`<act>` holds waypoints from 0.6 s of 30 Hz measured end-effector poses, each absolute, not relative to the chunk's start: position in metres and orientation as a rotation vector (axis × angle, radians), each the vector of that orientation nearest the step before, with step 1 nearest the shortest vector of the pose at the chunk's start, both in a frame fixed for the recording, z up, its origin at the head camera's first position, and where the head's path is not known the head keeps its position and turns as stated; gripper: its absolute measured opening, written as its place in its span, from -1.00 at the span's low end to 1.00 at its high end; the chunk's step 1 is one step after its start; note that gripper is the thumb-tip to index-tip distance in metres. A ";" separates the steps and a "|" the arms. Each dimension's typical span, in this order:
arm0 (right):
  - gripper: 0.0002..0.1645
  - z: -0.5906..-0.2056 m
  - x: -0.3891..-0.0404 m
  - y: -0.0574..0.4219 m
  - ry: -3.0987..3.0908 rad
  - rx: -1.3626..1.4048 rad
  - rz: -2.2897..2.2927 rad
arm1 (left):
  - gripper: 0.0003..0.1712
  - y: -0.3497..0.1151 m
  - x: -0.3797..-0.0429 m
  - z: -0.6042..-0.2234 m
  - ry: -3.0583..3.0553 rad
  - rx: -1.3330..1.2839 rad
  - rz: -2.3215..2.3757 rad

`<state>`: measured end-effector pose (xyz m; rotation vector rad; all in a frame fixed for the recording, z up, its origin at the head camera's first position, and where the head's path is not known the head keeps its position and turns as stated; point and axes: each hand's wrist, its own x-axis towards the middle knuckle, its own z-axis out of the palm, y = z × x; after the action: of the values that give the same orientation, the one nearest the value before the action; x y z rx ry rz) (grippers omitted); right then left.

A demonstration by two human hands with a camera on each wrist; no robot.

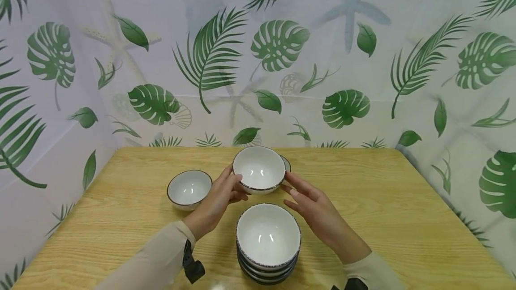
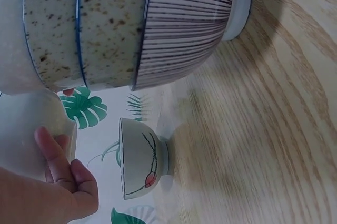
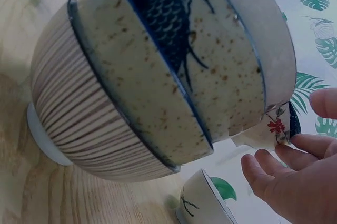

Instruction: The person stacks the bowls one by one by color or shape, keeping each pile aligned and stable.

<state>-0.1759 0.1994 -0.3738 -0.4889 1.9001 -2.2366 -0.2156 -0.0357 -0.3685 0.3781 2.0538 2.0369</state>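
Seems partly done, with a stack [image 1: 268,240] on the bench [image 1: 403,218], a raised bowl [image 1: 259,167] beyond it pinched by left fingers [image 1: 240,195] and touched by spread right fingers [image 1: 303,185], and a leftmost bowl [image 1: 189,188] and half-hidden far bowl [image 1: 287,164] apparently still to stack.

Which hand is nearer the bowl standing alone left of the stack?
Left. The left hand is just right of that bowl, holding a raised bowl; the right hand is farther off, at the raised bowl's right side.
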 end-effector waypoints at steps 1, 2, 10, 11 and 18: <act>-0.36 -0.375 -0.176 0.200 1.909 -0.491 -2.237 | -0.37 -0.036 -0.215 -0.368 2.055 0.384 2.031; -0.35 -0.375 -0.175 0.200 1.919 -0.496 -2.241 | -0.38 -0.036 -0.215 -0.368 2.056 0.392 2.024; -0.32 -0.378 -0.173 0.198 2.020 -0.513 -2.251 | -0.43 -0.037 -0.215 -0.368 2.070 0.433 1.996; -0.31 -0.378 -0.173 0.198 2.037 -0.517 -2.247 | -0.43 -0.037 -0.216 -0.368 2.070 0.434 1.999; -0.28 -0.376 -0.172 0.195 2.092 -0.510 -2.293 | -0.41 -0.033 -0.216 -0.365 2.073 0.441 2.007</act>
<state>-0.1719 0.1951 -0.3764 -0.5102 2.0924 -2.2931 -0.2159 -0.0330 -0.3654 0.4405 2.0733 2.0065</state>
